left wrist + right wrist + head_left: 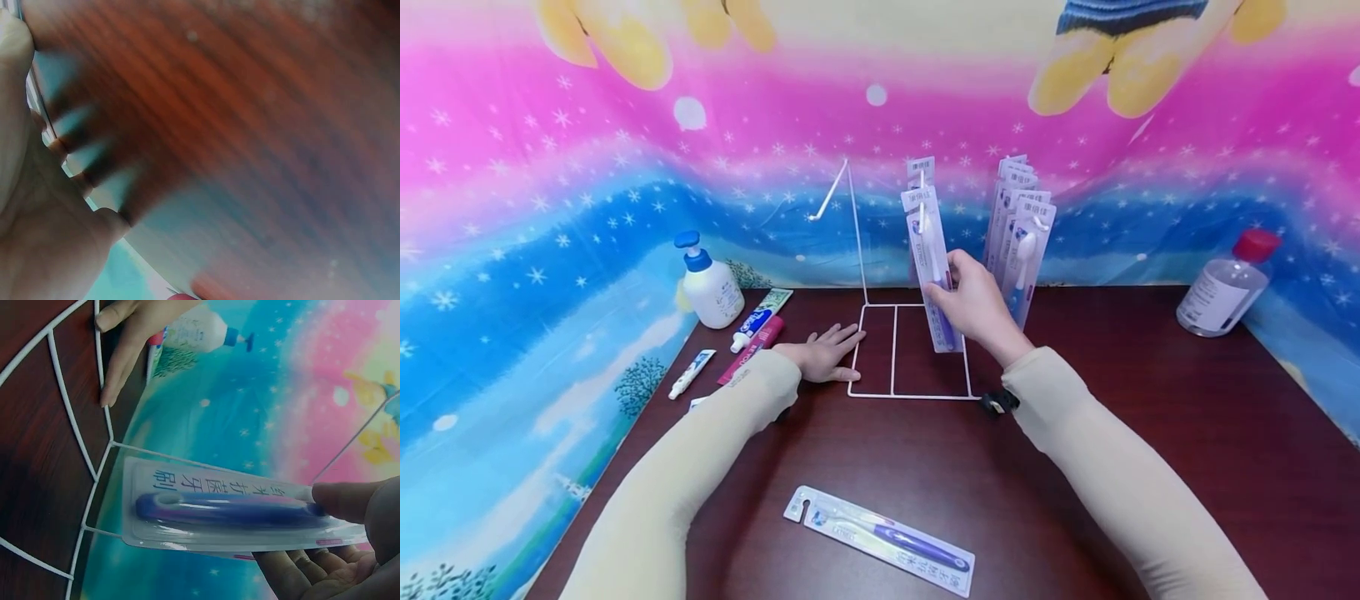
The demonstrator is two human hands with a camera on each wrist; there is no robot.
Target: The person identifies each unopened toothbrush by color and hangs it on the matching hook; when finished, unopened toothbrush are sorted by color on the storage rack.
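My right hand (973, 304) pinches a packaged purple toothbrush (934, 275) by the edges of its blister pack, thumb on one side and fingers on the other in the right wrist view. The pack stands upright in front of another toothbrush pack (920, 171) hanging at the back of a white wire display rack (910, 397). With fingers spread, my left hand (825, 354) rests at the left side of the rack's base. To the right, several toothbrush packs (1030, 250) hang in a row. One more packaged toothbrush (880, 540) lies flat on the table near me.
At the left stand a white pump bottle (715, 292) and toothpaste tubes (760, 321), with a small tube (692, 373) nearby. A clear bottle with a red cap (1225, 287) is at the far right. An unused wire hook (829, 192) juts out at the rack's left. Printed cloth (820, 108) hangs behind.
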